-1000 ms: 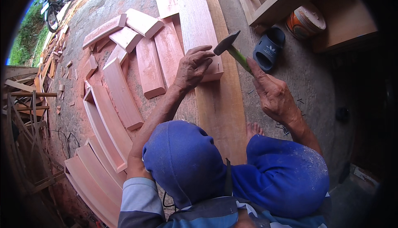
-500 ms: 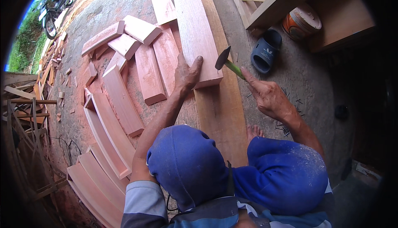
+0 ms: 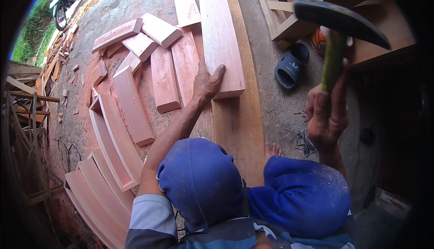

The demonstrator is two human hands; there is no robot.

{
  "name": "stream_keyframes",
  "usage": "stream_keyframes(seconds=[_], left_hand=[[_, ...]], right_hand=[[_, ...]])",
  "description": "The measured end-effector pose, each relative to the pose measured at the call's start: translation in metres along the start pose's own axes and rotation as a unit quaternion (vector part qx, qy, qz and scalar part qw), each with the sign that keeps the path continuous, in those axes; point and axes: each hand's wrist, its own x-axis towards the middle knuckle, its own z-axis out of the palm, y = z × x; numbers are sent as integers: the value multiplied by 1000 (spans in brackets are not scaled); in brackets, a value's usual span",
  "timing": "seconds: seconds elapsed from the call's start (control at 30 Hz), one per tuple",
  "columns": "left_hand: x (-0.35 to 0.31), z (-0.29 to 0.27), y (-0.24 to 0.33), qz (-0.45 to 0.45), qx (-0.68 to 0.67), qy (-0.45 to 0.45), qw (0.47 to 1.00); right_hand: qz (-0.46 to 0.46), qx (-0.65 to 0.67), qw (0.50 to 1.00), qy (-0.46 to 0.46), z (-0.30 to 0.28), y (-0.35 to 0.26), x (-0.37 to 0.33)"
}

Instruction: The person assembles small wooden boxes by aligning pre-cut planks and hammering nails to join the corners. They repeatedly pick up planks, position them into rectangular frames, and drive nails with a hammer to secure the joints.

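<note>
A long pinkish wooden block [image 3: 221, 36] lies lengthwise on a brown plank [image 3: 237, 127] in front of me. My left hand [image 3: 209, 82] grips its near left side, thumb on the top face and fingers down the side, partly hidden. Raised at the right, my right hand [image 3: 326, 113] is wrapped round the green handle of a hammer [image 3: 334, 18]. The dark hammer head is up close to the camera, well apart from the block.
Several cut wooden pieces [image 3: 163, 79] and trough-like lengths [image 3: 120, 136] lie to the left. Loose nails [image 3: 306, 144] are scattered on the concrete by my bare foot [image 3: 273, 150]. A dark slipper [image 3: 291, 66] and a wooden frame [image 3: 289, 20] stand at the right.
My right hand has swung the hammer up and to the right, away from the block's near end. My left hand keeps its hold on the block.
</note>
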Motion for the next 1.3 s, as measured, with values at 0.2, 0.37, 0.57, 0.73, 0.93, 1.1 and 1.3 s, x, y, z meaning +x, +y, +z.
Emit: stream_keyframes(seconds=[0.2, 0.37, 0.57, 0.73, 0.93, 1.1, 1.3], left_hand=[[-7, 4, -14, 37, 5, 18, 999], [-5, -1, -4, 3, -3, 4, 1000], [4, 9, -22, 74, 28, 36, 996], [-5, 10, 4, 3, -15, -14, 1000], [-5, 2, -8, 20, -4, 14, 1000], [0, 7, 5, 21, -29, 5, 999], [1, 4, -6, 23, -99, 2, 995]], right_hand=[[-7, -219, 951, -219, 18, 36, -26], [53, -80, 995, -39, 18, 3, -24], [11, -215, 955, -202, 15, 37, -7], [-85, -137, 986, -34, 8, 13, -21], [16, -238, 950, -199, 10, -3, -12], [130, -387, 839, -360, 22, 19, -10], [251, -147, 921, -259, 14, 34, -65]])
